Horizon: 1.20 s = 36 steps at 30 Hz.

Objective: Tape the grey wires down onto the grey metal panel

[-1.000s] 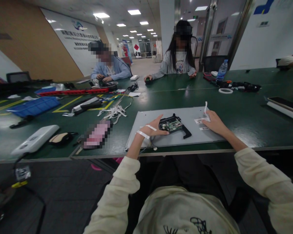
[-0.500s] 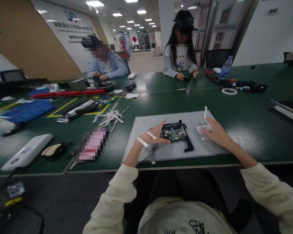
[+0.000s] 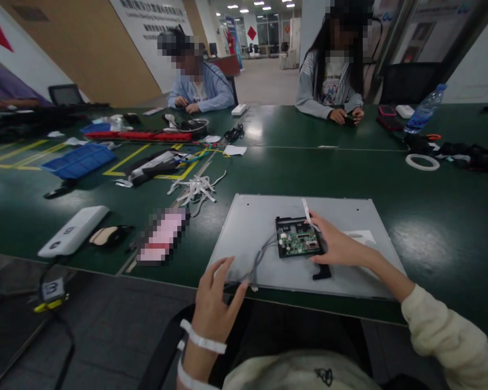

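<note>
A green circuit board sits in a black plastic frame on a flat grey metal panel. My right hand is over the frame's right side, thumb and fingers spread apart; whether they touch the frame I cannot tell. A white tape strip sticks up at its fingertips. At the panel's front left edge, my left hand is open, near the grey cables that run from the board. White strips circle the left wrist. A white label lies partly behind the right hand.
Left of the panel are a phone, a tangle of white strips, a white device and a blue tray. A tape roll and a water bottle stand at the right. Two people sit across the table.
My right hand has moved left from the label to the frame's right side. My left hand has left the frame and come back toward the table's front edge. The view has shifted.
</note>
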Available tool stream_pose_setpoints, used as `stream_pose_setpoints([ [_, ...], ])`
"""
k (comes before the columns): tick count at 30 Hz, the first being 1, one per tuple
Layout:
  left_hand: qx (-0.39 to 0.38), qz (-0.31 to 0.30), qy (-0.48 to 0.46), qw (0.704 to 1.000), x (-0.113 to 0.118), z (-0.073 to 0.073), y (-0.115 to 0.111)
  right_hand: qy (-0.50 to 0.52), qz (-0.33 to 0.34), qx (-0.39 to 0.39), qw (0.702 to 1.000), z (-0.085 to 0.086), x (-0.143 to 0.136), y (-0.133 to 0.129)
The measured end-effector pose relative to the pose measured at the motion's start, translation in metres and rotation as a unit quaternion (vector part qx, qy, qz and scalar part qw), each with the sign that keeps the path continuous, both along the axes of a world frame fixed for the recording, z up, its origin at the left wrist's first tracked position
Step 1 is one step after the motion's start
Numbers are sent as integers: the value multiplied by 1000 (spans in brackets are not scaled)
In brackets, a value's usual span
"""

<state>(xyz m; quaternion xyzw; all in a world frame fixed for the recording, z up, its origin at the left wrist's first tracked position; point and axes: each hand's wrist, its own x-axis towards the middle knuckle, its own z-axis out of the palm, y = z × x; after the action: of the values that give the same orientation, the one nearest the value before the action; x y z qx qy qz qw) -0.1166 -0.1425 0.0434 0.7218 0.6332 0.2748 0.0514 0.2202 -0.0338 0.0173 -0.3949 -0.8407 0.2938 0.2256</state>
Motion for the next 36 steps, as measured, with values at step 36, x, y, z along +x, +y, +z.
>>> stream_pose_setpoints([
  [36,78,-145,99,981,23,-15,-6,-16,-119,51,991,-8,1,-29],
])
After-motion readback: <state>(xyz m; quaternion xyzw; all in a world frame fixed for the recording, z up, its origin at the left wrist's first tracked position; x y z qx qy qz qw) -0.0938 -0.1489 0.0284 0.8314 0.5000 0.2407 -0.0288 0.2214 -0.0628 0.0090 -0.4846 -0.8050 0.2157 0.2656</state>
